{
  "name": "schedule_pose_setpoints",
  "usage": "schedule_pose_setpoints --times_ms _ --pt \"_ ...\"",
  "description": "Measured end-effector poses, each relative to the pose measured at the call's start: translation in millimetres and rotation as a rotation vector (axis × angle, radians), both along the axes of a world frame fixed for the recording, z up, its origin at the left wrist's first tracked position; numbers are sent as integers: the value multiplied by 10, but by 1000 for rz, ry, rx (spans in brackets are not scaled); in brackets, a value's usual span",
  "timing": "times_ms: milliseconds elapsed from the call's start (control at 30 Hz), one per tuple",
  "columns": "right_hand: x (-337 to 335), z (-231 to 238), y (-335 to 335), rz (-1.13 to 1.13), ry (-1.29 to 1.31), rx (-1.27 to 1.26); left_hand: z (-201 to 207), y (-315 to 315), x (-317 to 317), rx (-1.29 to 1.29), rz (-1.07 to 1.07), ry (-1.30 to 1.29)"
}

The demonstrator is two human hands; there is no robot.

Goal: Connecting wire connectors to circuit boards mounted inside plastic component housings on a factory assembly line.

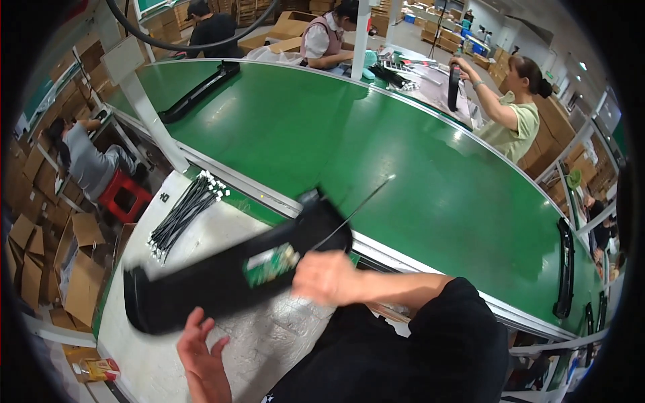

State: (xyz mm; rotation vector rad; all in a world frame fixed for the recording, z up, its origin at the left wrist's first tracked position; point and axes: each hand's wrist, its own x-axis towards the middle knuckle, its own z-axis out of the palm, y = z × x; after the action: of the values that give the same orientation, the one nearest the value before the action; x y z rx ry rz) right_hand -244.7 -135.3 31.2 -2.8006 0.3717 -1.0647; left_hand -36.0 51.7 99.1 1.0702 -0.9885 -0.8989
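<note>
Housing [195,289], long and black, slants over the white counter [295,330], a green circuit board [269,267] on it.
Head view: below the housing, the left hand [203,356] is spread; at the housing's right end, the blurred right hand [326,279] grips a thin cable [352,215]; above the housing lies a cable bundle [185,218].

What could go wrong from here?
1. The left hand is open by the black housing, no clear grip, so the housing could slip.
2. The cable in the right hand has a free end sticking out; it might snag.
3. The housing might knock the nearby wire bundle.
</note>
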Motion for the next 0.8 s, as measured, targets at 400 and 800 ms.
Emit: schedule_pose_setpoints --times_ms 400,800 --pt "-1091 -250 -1657 -1041 44 -98 -1044 -46 -432 688 -226 1525" --pt "1702 -341 -1331 63 -18 769 -1481 -574 -921 690 -1064 1048"
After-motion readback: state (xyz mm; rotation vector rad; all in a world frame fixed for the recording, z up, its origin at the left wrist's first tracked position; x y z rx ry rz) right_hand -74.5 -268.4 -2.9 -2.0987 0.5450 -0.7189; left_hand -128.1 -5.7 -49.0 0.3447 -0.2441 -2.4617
